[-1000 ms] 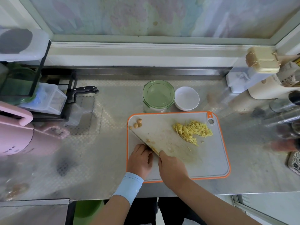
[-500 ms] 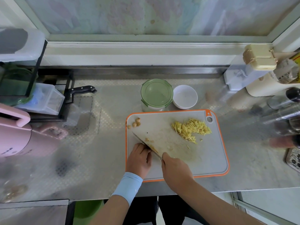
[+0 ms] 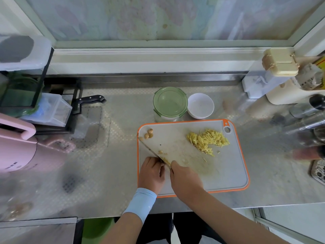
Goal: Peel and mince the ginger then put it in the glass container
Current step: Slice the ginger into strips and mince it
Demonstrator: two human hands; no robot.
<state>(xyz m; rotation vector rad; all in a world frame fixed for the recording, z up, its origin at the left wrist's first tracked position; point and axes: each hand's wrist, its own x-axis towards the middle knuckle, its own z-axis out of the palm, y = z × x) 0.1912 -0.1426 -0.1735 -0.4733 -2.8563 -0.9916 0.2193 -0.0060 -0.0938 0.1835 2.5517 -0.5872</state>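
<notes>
A grey cutting board [image 3: 228, 173] with an orange rim lies on the steel counter. A pile of yellow ginger strips [image 3: 207, 140] sits at its upper right, and a few ginger peel bits [image 3: 148, 134] lie at its upper left. My right hand [image 3: 184, 180] grips the handle of a knife [image 3: 154, 153], whose blade points up-left with ginger bits beside it. My left hand [image 3: 152, 172], fingers curled, presses on a small piece of ginger right beside the blade; the piece is mostly hidden. The glass container [image 3: 169, 104] with a green lid stands just behind the board.
A white bowl [image 3: 200, 105] stands right of the container. A black-handled knife [image 3: 91, 99] lies by a rack at the left, near a pink appliance [image 3: 19, 147]. Bottles and a beige holder [image 3: 290, 92] crowd the right side.
The knife blade has shifted slightly along the board beside my left hand's fingers. The ginger pile, container and bowl have not moved on the counter.
</notes>
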